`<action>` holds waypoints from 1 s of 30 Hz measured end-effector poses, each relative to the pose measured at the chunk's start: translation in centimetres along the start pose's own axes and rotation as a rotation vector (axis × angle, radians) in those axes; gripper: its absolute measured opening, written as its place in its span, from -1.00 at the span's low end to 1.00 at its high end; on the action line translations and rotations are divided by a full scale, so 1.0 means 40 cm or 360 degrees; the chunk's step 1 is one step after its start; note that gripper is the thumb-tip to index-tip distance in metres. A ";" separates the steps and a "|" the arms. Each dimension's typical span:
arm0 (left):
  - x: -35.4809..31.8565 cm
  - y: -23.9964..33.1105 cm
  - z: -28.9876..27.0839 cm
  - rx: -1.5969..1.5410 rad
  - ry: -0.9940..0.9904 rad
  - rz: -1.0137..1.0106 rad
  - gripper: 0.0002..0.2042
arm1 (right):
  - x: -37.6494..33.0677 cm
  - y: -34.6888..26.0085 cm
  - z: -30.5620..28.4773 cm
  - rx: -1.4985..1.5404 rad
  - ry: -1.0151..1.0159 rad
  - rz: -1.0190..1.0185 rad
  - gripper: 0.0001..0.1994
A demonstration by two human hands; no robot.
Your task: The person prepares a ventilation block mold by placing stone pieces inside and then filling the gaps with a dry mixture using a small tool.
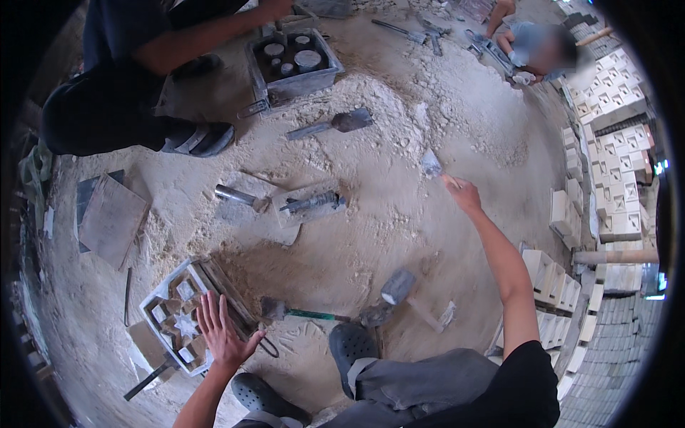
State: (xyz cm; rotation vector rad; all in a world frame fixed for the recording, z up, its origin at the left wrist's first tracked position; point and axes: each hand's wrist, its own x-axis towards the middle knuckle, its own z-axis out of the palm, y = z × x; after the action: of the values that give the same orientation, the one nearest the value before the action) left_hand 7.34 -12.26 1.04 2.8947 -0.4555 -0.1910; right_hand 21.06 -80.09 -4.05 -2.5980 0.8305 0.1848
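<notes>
Mallet (397, 287), green-handled trowel (280, 309), stacked pale blocks (614, 93) on sand.

Square metal mould (182, 317) with star pattern, flat on sand, small trowel (432, 165) raised, tilted

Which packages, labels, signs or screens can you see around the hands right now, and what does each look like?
No packages, labels, signs or screens show.
Left hand: flat and open on a square metal mould with a pale star-shaped filling, lower left on the sandy floor.
Right hand: stretched out, gripping a small trowel with a grey blade.
Stacks of pale cast tiles: along the right edge.
</notes>
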 end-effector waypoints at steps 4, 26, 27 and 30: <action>0.004 0.005 0.000 0.0028 -0.0038 -0.0005 0.15 | 0.107 -0.100 0.048 0.0020 -0.0159 0.0054 -0.43; 0.001 0.013 -0.013 -0.0020 -0.0167 -0.0072 0.15 | 0.180 -0.207 0.166 0.0144 0.0209 0.0063 -0.39; -0.001 0.015 -0.008 -0.0036 -0.0162 -0.0067 0.14 | 0.167 -0.196 0.154 0.0140 0.0239 0.0051 -0.40; -0.009 0.011 -0.004 -0.0056 -0.0114 -0.0040 0.14 | 0.114 -0.186 0.115 0.0128 0.0212 0.0077 -0.43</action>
State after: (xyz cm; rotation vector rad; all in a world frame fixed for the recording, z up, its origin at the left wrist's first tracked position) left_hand 6.89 -12.55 1.32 2.8678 -0.4233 -0.3041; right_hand 29.09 -75.06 -6.85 -2.5381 0.9282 -0.0081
